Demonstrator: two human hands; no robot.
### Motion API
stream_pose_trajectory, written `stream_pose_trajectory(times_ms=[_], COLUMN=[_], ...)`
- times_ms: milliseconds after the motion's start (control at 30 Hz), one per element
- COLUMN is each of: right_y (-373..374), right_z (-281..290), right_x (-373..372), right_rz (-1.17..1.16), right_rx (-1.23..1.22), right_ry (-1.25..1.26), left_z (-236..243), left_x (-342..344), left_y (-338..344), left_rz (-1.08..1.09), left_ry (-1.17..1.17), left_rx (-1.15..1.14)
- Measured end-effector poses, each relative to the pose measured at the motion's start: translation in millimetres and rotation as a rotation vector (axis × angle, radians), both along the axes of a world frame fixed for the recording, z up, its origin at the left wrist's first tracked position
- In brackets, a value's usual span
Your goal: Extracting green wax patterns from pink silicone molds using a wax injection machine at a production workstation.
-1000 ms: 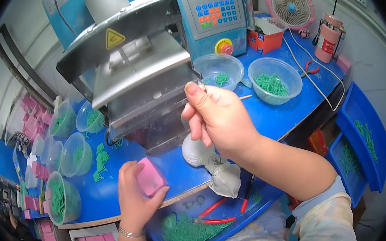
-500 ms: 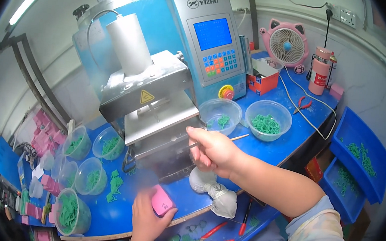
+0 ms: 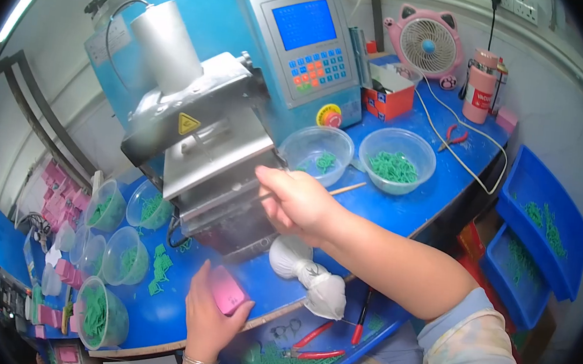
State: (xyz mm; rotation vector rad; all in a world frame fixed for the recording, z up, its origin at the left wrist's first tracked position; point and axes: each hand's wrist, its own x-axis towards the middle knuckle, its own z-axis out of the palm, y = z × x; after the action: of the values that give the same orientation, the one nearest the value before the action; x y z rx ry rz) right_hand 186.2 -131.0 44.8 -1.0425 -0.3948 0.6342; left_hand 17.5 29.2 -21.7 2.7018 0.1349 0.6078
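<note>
My left hand (image 3: 212, 315), with a silver bracelet at its wrist, grips a pink block (image 3: 227, 292) near the front edge of the blue table. Thumb and fingers clasp the block from both sides. My right hand (image 3: 297, 200) is closed around a thin stick (image 3: 348, 188), whose pale wooden end sticks out behind the hand. Its front end is mostly hidden by my fingers. This hand hovers before the metal clamp (image 3: 220, 154) of a blue machine. Below it lies a white tied cloth bundle (image 3: 326, 294), next to my forearm.
Clear bowls of green pieces (image 3: 126, 257) stand left; two more bowls (image 3: 397, 161) sit right of the clamp. Red-handled pliers (image 3: 317, 355) lie in a blue tray (image 3: 358, 360) below the table edge. A pink fan (image 3: 427, 46) and flask (image 3: 481, 88) stand behind.
The view has shifted, so the machine and bowls sit further left and higher. Both hands keep their grips. The grey haze beside the pink block has thinned.
</note>
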Motion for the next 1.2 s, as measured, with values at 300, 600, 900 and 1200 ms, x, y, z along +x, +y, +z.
stream_pose_trajectory(times_ms=[300, 600, 900, 1200], right_y=[-1, -1, 3, -8], right_z=[-3, -3, -12, -23], right_x=[2, -2, 16, 39], right_rz=[-0.006, 0.004, 0.157, 0.272], right_rx=[0.051, 0.038, 0.134, 0.114], right_ry=[0.028, 0.01, -0.079, -0.152], left_z=[-6, -12, -16, -66], left_x=[-25, -124, -269, -396], left_y=[-12, 29, 127, 130], left_rz=[0.11, 0.357, 0.943, 1.303], left_ry=[-0.085, -0.316, -0.188, 0.14], left_rx=[-0.12, 0.22, 0.488, 0.242])
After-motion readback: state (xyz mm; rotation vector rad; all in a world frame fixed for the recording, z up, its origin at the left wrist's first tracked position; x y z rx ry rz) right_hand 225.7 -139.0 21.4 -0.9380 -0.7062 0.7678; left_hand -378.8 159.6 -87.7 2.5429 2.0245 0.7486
